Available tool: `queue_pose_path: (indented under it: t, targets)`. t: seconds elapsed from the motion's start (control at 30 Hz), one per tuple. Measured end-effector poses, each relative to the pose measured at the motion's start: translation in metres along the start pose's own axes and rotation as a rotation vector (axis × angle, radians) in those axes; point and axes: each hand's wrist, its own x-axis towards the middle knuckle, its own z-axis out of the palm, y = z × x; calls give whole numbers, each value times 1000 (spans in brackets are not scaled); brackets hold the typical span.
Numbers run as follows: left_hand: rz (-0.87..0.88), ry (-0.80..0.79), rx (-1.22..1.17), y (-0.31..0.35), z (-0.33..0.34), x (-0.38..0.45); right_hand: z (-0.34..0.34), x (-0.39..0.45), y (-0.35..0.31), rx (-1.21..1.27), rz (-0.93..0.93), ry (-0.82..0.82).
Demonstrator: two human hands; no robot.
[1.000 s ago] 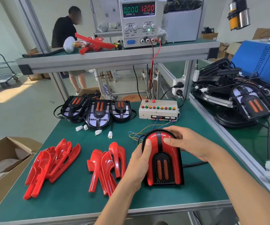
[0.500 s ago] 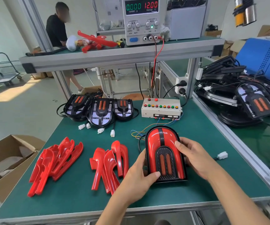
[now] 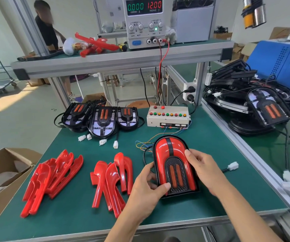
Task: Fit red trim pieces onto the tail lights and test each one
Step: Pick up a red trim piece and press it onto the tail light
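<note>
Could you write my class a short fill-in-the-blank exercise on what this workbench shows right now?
1. Both hands grip one tail light already fitted with trim coloured ____.
2. The power supply on the shelf reads ____ volts.
3. At the back of the green table, ____ tail lights without trim lie in a row.
4. The left hand has its ____ pressed on the light's lower end; the right hand holds the other side.

Missing words: red; 12.00; three; thumb
</note>
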Motion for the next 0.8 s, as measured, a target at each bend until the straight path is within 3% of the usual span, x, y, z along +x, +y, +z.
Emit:
queue_pose_path:
  t: [0.07,0.13,0.2,0.23,0.33,0.53,0.63,0.7,0.8]
  targets:
    - [-4,16,-31,2,3,-2,-4,-11,0,-235,-48,162]
    - [11,10,-74,5,5,-5,-16,-27,6,-444,-52,490]
    - [13,6,-114,9,7,-7,-37,-42,18,-643,42,741]
    - [15,12,-135,9,8,-8,-46,-47,23,-714,134,777]
    - [15,14,-169,8,11,-13,-60,-46,27,-826,392,716]
    - [-2,-122,-119,0,4,-18,-75,9,19,-999,573,566]
    - [-19,-204,-82,1,7,-17,-80,30,15,-927,368,521]
    - [-36,-257,-65,2,13,-15,-76,37,6,-646,137,533]
    - [-64,-285,-87,8,24,-10,-68,45,-12,-328,-64,540]
